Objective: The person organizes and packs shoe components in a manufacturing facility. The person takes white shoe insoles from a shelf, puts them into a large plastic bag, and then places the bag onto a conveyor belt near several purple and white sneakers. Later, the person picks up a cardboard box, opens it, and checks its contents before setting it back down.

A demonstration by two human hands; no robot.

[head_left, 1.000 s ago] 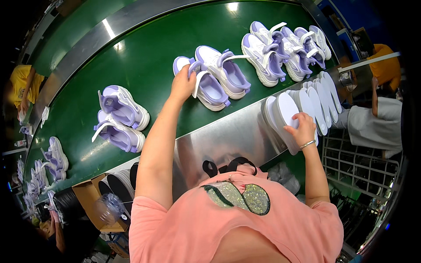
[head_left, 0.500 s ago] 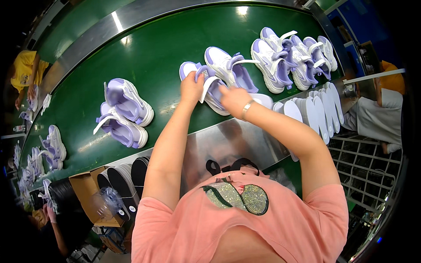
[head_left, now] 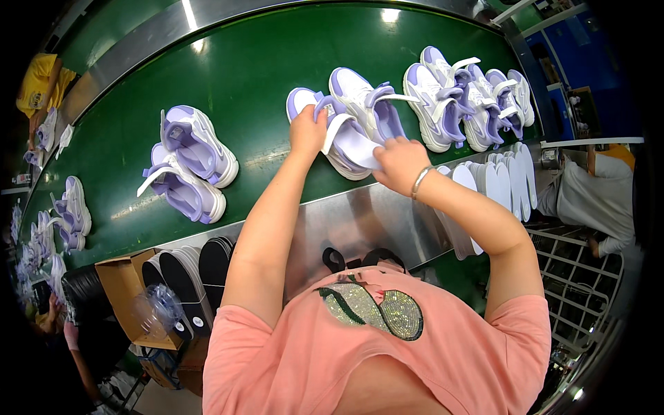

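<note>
Two white and lilac sneakers lie side by side on the green belt ahead of me. My left hand (head_left: 306,133) is closed on the tongue of the nearer sneaker (head_left: 299,101), pulling its mouth wide. In my right hand (head_left: 402,164) is the end of a white insole (head_left: 355,147), which lies partly inside that sneaker. The shoe's upper hides the insole's far end. A white strap stands up beside the opening. The other sneaker (head_left: 348,84) touches this one on its far right side, its strap loose to the right.
Several more sneakers (head_left: 430,97) stand at the right, above rows of white insoles (head_left: 462,178). To the left is another sneaker pair (head_left: 197,149). A cardboard box (head_left: 117,294) and dark insoles (head_left: 183,273) sit below the belt's metal edge (head_left: 332,221). Other people work at both sides.
My right hand has moved from the sneaker's mouth to the right, and the white insole now shows inside the opening. My left hand still holds the tongue. The sneakers at left have shifted slightly left.
</note>
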